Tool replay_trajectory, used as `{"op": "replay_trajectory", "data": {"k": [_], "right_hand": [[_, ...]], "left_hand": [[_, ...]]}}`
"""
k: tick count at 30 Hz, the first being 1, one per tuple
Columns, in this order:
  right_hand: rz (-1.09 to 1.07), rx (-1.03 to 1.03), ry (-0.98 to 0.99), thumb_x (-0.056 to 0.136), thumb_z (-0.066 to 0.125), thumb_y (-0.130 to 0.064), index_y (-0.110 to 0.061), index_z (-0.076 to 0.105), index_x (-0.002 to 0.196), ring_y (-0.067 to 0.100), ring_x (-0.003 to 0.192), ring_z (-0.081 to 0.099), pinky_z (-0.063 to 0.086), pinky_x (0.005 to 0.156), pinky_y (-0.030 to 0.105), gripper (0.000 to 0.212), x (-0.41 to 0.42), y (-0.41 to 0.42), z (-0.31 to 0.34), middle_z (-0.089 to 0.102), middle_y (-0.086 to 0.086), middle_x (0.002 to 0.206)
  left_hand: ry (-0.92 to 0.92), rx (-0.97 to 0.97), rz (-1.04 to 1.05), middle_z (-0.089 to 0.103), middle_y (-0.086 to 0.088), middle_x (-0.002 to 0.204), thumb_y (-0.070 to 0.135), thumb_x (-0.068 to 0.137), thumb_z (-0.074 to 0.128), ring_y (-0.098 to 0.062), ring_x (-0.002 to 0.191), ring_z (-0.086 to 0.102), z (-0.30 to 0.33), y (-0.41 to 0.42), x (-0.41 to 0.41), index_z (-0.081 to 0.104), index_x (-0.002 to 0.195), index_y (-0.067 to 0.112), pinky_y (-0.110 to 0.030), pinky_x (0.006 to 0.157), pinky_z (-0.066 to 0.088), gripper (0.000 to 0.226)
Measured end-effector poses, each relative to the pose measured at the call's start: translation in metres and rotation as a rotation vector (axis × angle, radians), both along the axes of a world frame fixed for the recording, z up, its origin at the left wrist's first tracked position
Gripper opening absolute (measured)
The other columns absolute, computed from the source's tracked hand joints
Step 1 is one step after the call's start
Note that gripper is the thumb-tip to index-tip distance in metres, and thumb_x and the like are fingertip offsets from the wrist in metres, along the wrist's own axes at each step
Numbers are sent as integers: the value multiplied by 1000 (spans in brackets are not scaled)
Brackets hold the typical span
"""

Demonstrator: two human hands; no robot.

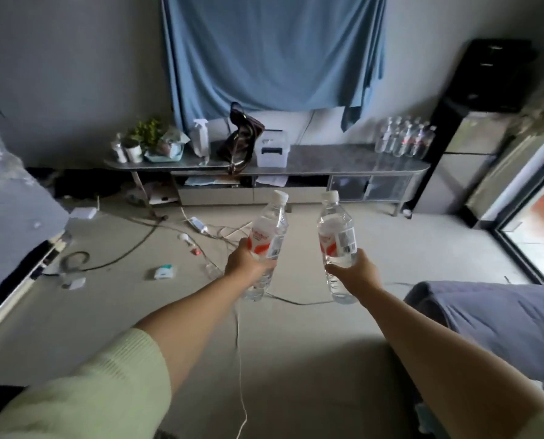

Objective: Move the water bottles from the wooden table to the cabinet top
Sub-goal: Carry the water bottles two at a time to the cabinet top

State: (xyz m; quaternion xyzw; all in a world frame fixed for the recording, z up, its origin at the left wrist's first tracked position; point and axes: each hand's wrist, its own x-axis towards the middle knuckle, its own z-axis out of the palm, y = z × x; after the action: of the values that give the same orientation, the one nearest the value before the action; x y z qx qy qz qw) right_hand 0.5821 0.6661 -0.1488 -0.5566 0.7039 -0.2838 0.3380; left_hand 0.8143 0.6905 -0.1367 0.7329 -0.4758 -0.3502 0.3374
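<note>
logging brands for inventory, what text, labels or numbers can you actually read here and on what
Bottle in the left hand, left bottle: red script brand word on the label, too blurred to read.
Bottle in the right hand, right bottle: barcode and small print, digits too small to read.
Bottles on the cabinet top: red labels, unreadable.
White box: no readable text.

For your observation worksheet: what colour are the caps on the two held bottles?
White, on both bottle caps, clearest in the head view.
</note>
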Motion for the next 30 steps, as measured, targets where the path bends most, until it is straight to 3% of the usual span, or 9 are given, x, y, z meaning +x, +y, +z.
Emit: {"op": "replay_trajectory", "data": {"k": [15,19,26,30], "right_hand": [[-309,54,7,74,79,-33,-12,53,118,22,89,57,38,77,27,55,-87,-78,-15,67,9,111],[-354,67,-18,74,78,-34,-10,56,120,29,102,62,47,86,33,56,-98,-108,-15,68,10,111],[-368,90,-18,75,77,-35,-11,57,120,27,102,64,50,93,42,55,-146,-168,-18,69,9,111],[-388,82,-17,75,78,-34,-12,59,119,26,100,64,47,83,30,52,-185,-216,-20,69,7,109]], "left_hand": [[-2,33,-343,65,-3,113,33,66,82,-25,97,61,-11,-173,-95,51,118,18,-30,84,47,62],[-25,37,-405,65,-2,112,35,65,81,-25,99,61,-8,-216,-115,51,118,20,-31,86,48,63],[-17,55,-472,66,-3,111,35,64,80,-25,98,63,-14,-289,-170,52,118,19,-36,91,51,62],[-19,58,-457,64,-3,110,34,65,80,-23,94,60,-23,-334,-206,50,116,18,-30,83,48,61]]}}
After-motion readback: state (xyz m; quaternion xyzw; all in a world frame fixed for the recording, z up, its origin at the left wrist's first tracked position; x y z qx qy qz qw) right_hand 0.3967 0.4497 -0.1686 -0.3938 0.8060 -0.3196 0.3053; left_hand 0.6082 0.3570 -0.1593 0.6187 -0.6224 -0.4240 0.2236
